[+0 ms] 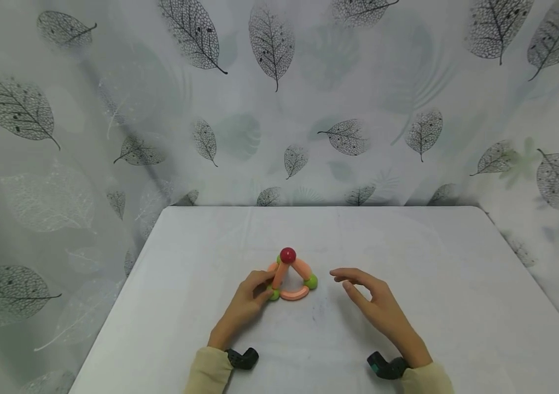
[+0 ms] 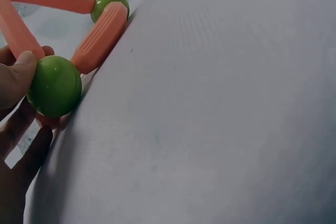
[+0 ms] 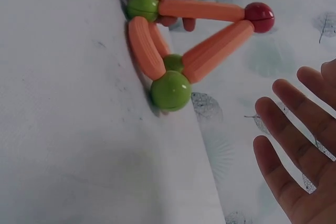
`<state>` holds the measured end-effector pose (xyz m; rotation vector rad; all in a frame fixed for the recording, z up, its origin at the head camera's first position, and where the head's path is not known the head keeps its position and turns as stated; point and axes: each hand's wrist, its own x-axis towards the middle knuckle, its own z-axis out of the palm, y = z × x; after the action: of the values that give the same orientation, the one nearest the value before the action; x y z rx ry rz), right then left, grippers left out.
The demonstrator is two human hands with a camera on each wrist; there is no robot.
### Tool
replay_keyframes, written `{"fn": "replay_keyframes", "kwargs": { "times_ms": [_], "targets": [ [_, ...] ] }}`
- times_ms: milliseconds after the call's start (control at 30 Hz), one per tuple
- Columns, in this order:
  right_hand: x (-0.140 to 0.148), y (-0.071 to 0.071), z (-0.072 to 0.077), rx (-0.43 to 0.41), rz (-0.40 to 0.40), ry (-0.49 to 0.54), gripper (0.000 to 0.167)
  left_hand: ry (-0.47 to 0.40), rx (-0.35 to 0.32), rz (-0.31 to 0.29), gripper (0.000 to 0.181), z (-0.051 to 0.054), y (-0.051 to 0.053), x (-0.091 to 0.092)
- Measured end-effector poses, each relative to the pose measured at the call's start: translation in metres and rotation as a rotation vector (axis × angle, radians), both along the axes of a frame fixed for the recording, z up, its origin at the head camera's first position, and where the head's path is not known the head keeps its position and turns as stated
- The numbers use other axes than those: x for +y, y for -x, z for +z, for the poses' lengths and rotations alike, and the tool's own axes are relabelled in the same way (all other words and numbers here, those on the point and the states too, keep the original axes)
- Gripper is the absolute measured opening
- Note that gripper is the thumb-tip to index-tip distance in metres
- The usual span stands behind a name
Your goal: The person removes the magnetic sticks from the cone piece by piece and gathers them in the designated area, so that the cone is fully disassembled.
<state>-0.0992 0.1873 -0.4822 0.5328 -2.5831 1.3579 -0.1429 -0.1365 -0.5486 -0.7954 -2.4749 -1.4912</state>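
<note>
A small pyramid of toy building rods and balls stands on the white table, with a red ball (image 1: 287,255) at its peak. Green balls (image 3: 171,91) mark its base corners, joined by curved orange rods (image 1: 294,295). Straight orange rods (image 3: 201,10) rise to the red ball. My left hand (image 1: 247,295) holds the pyramid at its near left corner, thumb and fingers around a straight rod beside a green ball (image 2: 54,86). To the right of the pyramid, my right hand (image 1: 380,303) hovers over the table, holding nothing, its fingers spread apart in the right wrist view.
The white table (image 1: 456,284) reaches back to a leaf-patterned curtain (image 1: 269,109), which also hangs along both sides. Each wrist wears a black device, one on the left (image 1: 243,358) and one on the right (image 1: 386,365).
</note>
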Motion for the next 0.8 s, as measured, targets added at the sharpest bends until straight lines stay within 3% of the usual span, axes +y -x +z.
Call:
{"fn": "replay_keyframes", "kwargs": {
  "times_ms": [200, 367, 600, 800],
  "targets": [
    [0.0, 0.012, 0.005, 0.085, 0.074, 0.013, 0.033, 0.018, -0.035, -0.089, 0.04, 0.005, 0.003, 0.008],
    [-0.001, 0.023, 0.018, 0.113, 0.145, 0.028, 0.04, 0.043, -0.07, -0.17, 0.042, 0.006, 0.006, 0.019],
    [-0.002, 0.034, 0.039, 0.049, 0.226, -0.049, 0.05, 0.041, -0.088, -0.287, 0.044, 0.008, 0.011, 0.034],
    [-0.001, 0.036, 0.039, -0.1, 0.323, -0.077, 0.045, -0.001, -0.132, -0.32, 0.038, 0.006, 0.014, 0.041]
  ]
}}
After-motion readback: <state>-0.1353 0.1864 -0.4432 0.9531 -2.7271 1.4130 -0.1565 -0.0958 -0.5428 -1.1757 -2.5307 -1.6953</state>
